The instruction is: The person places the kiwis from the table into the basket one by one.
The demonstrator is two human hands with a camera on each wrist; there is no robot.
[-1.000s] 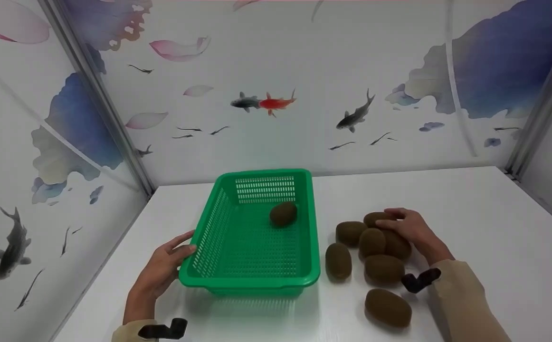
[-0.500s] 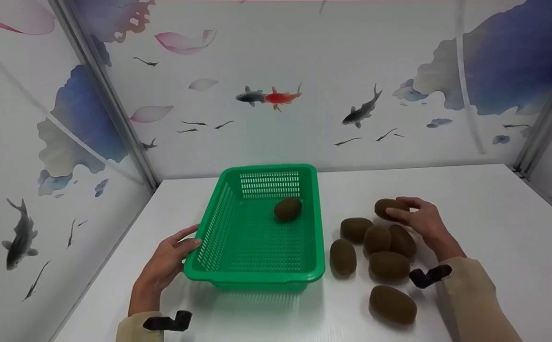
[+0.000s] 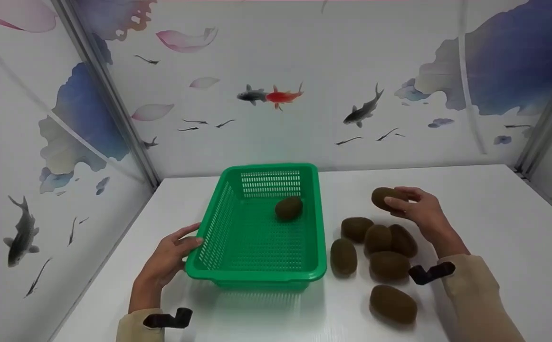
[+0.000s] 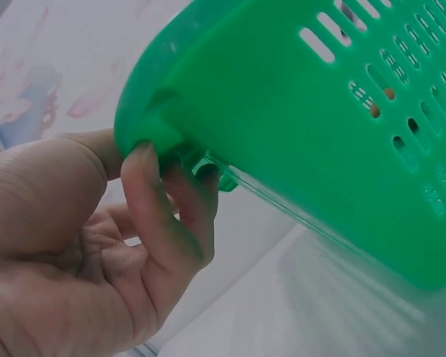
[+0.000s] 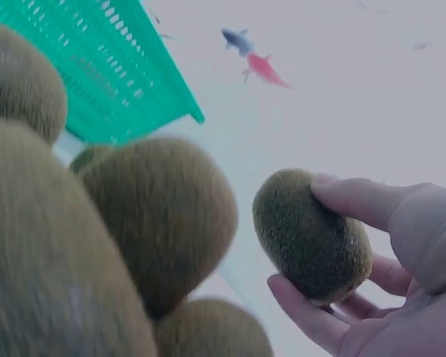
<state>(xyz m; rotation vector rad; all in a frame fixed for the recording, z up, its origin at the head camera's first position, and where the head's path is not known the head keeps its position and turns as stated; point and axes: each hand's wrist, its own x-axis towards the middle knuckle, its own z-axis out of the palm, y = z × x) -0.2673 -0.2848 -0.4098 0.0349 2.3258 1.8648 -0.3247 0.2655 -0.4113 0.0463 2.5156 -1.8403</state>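
My right hand [image 3: 421, 209] holds a brown fuzzy kiwi [image 5: 305, 230] between thumb and fingers, behind the other kiwis. In the right wrist view the thumb lies on its upper side and the fingers curl under it. My left hand [image 3: 169, 256] grips the left rim of a green plastic basket [image 3: 257, 278]; in the left wrist view the thumb is over the rim and the fingers [image 4: 167, 216] curl beneath it. One kiwi [image 3: 289, 208] lies inside the basket toward its back right. Several kiwis, among them a near one [image 3: 393, 304], lie to the right of the basket.
The white table [image 3: 257, 323] meets a back wall [image 3: 314, 142] printed with fish and petals. A side wall [image 3: 0, 156] stands at the left, joined by a metal post [image 3: 109, 95]. Kiwis in a cluster [image 3: 390, 266] sit between the basket and my right forearm.
My right hand has lifted a kiwi from the back of the cluster and moved up and away from it. The left hand keeps its grip on the basket. The head view has shifted slightly.
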